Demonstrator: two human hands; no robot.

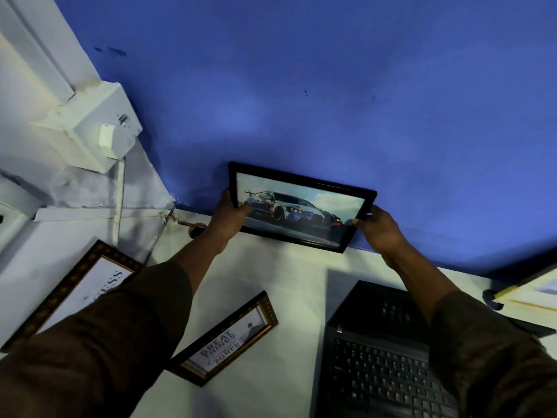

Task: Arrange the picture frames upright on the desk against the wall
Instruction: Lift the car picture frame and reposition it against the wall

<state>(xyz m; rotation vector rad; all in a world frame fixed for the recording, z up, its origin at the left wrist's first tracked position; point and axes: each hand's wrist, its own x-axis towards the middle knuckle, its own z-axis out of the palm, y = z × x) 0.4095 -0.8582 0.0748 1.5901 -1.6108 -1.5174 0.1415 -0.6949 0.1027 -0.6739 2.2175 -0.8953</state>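
A black-framed picture of a racing car (pixel 304 206) stands tilted at the back of the white desk (pixel 289 282), leaning toward the blue wall (pixel 331 101). My left hand (pixel 230 214) grips its left edge and my right hand (pixel 378 226) grips its right lower corner. A small gold-brown frame with the words "GREAT THINGS" (pixel 226 339) lies flat on the desk between my arms. A larger gold-brown frame with white print (pixel 75 291) lies flat at the left, partly hidden under my left sleeve.
An open black laptop (pixel 379 357) sits at the front right under my right arm. A yellow-edged object (pixel 533 291) lies at the far right. A white switch box (pixel 99 131) and cable trunking are mounted on the left wall corner.
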